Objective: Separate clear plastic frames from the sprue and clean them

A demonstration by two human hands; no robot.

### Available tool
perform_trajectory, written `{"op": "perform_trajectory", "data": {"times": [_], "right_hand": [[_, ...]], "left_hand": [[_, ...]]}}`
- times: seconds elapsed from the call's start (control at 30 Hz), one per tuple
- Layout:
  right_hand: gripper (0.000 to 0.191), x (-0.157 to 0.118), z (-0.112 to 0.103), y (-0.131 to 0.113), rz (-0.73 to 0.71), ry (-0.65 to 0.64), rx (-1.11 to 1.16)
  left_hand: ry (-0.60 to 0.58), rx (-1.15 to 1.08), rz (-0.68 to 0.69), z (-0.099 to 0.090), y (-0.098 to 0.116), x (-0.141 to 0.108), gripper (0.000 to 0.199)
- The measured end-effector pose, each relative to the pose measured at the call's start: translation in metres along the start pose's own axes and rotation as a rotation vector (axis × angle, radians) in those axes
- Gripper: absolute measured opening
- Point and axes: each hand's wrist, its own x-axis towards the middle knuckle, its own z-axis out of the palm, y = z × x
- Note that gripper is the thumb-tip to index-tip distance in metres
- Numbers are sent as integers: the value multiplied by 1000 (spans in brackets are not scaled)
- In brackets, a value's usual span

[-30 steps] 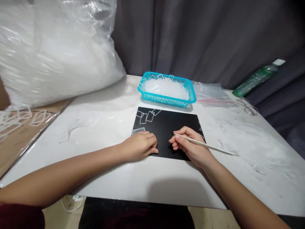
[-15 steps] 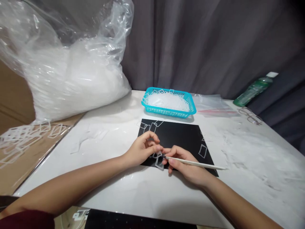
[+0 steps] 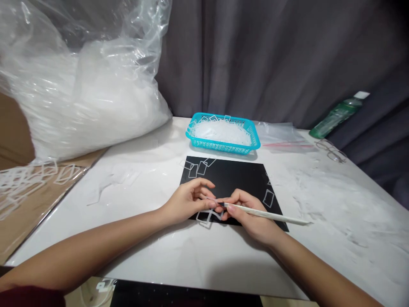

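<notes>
A dark gray curtain (image 3: 275,59) hangs in folds behind a glossy white table (image 3: 153,251).

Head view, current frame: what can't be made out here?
All in the head view:
- Left hand: its fingers hide whether they grip a thin frame.
- White stick: its tip is lost among the fingers.
- Blue basket: white pieces too small and heaped to count.
- Bottle: label too blurred to read.
- Plastic bag: cut off by the top and left edges.

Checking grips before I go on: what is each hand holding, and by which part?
The right hand holds the pale stick near its dark tip. The left hand seems to pinch a white frame; by which part cannot be told.
</notes>
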Motion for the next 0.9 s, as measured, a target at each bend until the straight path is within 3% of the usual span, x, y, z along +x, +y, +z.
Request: {"op": "perform_trajectory", "data": {"times": [0.9], "right_hand": [[23, -1, 1, -1, 23, 81, -91]], "left_hand": [[-4, 189, 60, 1, -2, -3, 44]]}}
